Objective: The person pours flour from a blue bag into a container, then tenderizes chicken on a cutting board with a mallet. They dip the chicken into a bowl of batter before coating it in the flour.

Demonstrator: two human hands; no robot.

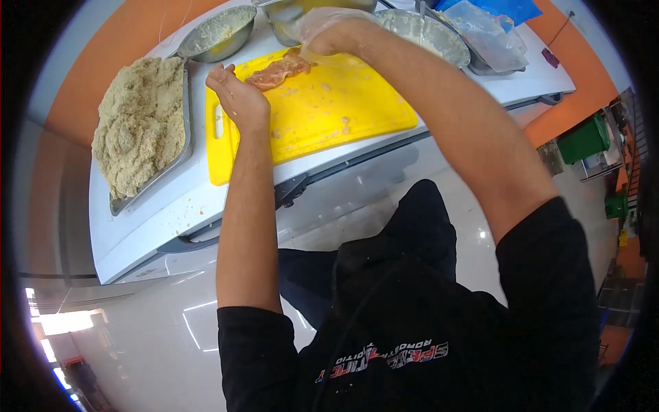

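Note:
A strip of raw meat (pixel 280 71) lies across the upper left of a yellow cutting board (pixel 329 113). My bare left hand (pixel 240 99) is beside the meat's left end, its fingers stretched out and apart. Over the meat's right end is my right hand (pixel 333 34), in a loose clear plastic glove. Its fingers are hidden behind the hand and the crumpled plastic, so its grip on the meat cannot be made out. Small scraps of meat are scattered over the board.
Left of the board stands a metal tray (pixel 187 113) heaped with pale crumbs (pixel 141 123). Behind are a metal bowl (pixel 218 34) with batter residue, a larger bowl (pixel 278 20) and a batter-smeared bowl (pixel 446 44). A plastic bag (pixel 484 31) lies at the back right.

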